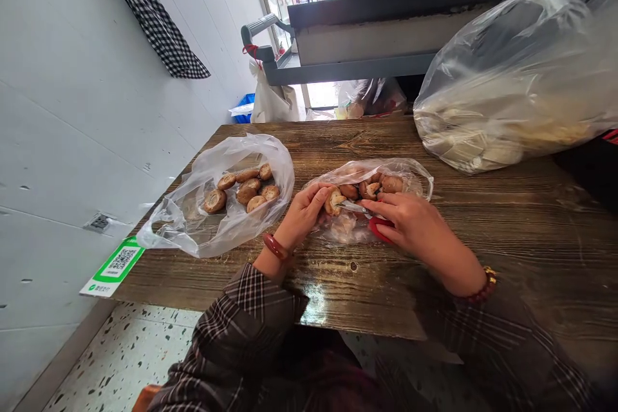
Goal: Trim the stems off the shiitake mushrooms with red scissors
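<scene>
My left hand (305,209) is closed around a brown mushroom (333,202), its pale underside and stem turned toward my right hand. Red-handled scissors (380,229) are gripped in my right hand (410,222), and their metal blades reach to the mushroom's stem. Both hands are over a clear plastic bag (347,232) that holds several mushrooms (392,184). To the left, a second open plastic bag (217,158) holds several brown mushrooms (247,193) lying with caps and cut stem ends showing.
The dark wooden table (290,277) runs along a white wall (58,109). A large clear bag with pale contents (492,122) stands at the right back. A green QR-code card (118,264) sits at the left corner. Behind the table is a grey metal frame (352,67).
</scene>
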Demonstrator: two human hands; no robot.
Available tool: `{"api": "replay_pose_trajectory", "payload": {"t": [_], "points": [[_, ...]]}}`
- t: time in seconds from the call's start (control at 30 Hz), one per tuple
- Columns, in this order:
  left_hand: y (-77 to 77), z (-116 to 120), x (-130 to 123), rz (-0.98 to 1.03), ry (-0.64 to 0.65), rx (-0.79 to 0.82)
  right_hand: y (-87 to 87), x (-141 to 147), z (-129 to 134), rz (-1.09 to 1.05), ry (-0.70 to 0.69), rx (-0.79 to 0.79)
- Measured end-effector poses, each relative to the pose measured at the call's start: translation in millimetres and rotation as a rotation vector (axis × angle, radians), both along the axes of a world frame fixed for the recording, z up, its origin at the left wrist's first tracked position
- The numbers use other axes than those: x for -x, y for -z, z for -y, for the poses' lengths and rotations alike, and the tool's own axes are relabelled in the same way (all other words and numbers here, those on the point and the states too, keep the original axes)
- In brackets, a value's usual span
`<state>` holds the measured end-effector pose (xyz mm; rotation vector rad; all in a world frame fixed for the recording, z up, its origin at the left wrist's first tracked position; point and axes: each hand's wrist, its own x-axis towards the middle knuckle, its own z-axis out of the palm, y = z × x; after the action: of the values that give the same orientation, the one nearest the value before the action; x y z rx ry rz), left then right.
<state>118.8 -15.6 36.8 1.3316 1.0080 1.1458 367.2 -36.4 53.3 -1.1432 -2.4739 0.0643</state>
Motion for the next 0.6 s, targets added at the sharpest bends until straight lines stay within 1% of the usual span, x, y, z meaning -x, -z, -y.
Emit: {"api": "replay_pose_trajectory", "payload": {"t": [0.1,0.23,0.47,0.6], "points": [[1.9,-1,0,0.023,-0.011,0.013,-2.4,2,2,0.020,0.024,-0.010],[1.3,-2,2,0.104,-0.014,0.058,0.3,5,3,-0.012,0.047,-0.008],[-3.2,-1,1,0.277,-0.008,0.086,7.6,6,-2,-0.165,0.082,0.065],[-6.5,-1,1,0.349,-0.039,0.081,12.1,2,-6,-0.340,0.060,0.144]]}}
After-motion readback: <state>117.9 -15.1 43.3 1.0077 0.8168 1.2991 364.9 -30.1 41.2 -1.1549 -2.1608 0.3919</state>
